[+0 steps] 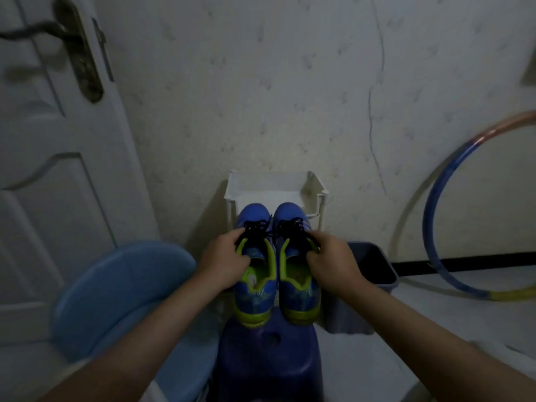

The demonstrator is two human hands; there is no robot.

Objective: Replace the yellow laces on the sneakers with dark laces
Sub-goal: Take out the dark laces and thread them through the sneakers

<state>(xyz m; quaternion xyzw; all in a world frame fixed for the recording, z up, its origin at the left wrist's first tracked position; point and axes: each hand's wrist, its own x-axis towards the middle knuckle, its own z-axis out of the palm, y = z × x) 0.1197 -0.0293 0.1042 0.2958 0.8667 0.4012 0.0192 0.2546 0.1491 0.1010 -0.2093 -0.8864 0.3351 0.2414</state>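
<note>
Two blue sneakers with yellow-green trim are held side by side, toes pointing away from me, in the middle of the view. The left sneaker (254, 291) and the right sneaker (300, 294) both carry dark laces (256, 227) over their tongues. My left hand (224, 261) grips the left sneaker's outer collar, thumb inside the opening. My right hand (333, 264) grips the right sneaker's outer collar the same way. No yellow laces are in view.
A white shoe rack (272, 184) stands against the wall just beyond the toes. A dark blue stool (266, 364) is below the heels, a light blue seat (121, 291) to the left, a grey bin (374, 265) to the right. A hoop (435, 198) leans at right; a door (58, 169) at left.
</note>
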